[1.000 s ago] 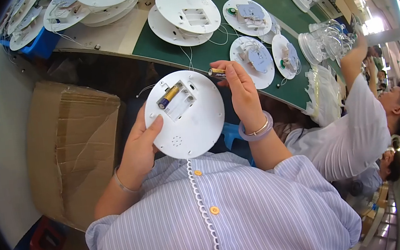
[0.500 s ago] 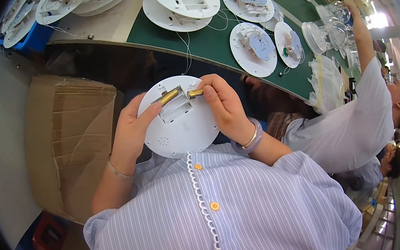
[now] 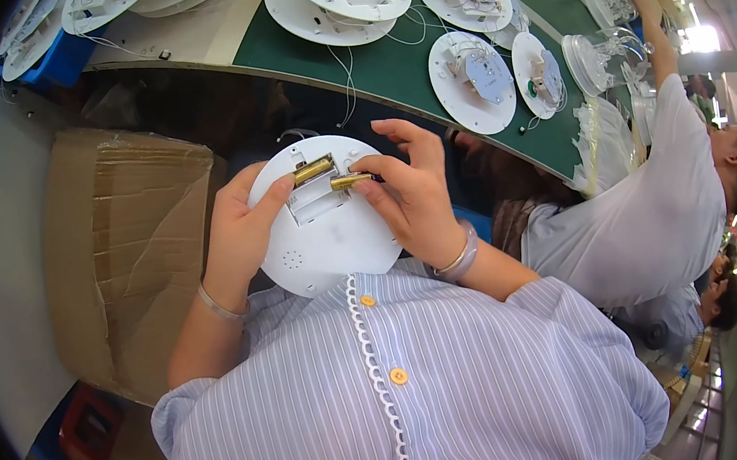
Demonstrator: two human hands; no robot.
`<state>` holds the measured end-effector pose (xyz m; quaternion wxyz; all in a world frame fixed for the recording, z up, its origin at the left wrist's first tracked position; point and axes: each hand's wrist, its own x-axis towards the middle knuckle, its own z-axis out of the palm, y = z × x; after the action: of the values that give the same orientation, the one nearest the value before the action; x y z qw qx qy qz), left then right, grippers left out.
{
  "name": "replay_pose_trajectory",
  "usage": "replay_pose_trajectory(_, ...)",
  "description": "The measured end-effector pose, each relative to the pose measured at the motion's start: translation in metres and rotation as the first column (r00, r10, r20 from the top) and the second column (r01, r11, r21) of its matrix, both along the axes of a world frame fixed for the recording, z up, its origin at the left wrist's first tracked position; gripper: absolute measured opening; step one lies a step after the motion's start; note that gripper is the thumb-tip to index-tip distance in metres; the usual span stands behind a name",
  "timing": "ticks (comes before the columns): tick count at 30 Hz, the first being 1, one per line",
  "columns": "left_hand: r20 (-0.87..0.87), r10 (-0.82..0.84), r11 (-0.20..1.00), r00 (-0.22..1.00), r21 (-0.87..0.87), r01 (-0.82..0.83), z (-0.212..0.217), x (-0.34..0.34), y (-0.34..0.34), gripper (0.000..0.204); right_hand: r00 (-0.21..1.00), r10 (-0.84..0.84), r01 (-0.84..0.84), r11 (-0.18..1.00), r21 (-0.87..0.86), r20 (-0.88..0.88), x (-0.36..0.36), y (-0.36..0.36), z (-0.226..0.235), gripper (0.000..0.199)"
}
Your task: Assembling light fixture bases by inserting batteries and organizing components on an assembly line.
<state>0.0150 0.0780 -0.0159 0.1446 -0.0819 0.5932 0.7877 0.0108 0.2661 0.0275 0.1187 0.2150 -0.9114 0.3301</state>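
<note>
I see the left hand (image 3: 237, 236) gripping the rim of a round white disc (image 3: 333, 234), held against the chest above the striped shirt (image 3: 405, 389), its thumb pressing one gold battery (image 3: 313, 169) in the disc's slot. The right hand (image 3: 415, 197) pinches a second gold battery (image 3: 350, 180) at that slot. More white discs (image 3: 470, 82) lie on the green bench (image 3: 386, 64); a cardboard box (image 3: 125, 249) stands to the left.

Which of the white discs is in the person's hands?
The white disc in front of the striped shirt, held by the left hand and right hand; it has two gold batteries. The others lie on the green table.
</note>
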Motion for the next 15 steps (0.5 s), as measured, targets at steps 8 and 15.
replay_pose_trajectory(8,-0.040,-0.059,0.995,0.997,0.074,0.061,0.004,0.004,0.002,0.028,0.967,0.250,-0.236,0.954,0.184,-0.057,-0.007,0.010,-0.004,0.022)
replay_pose_trajectory(15,-0.056,-0.130,0.992,0.990,0.000,0.130,0.017,0.002,0.007,0.026,0.940,0.333,-0.325,0.940,0.103,-0.073,-0.009,0.003,0.002,0.021)
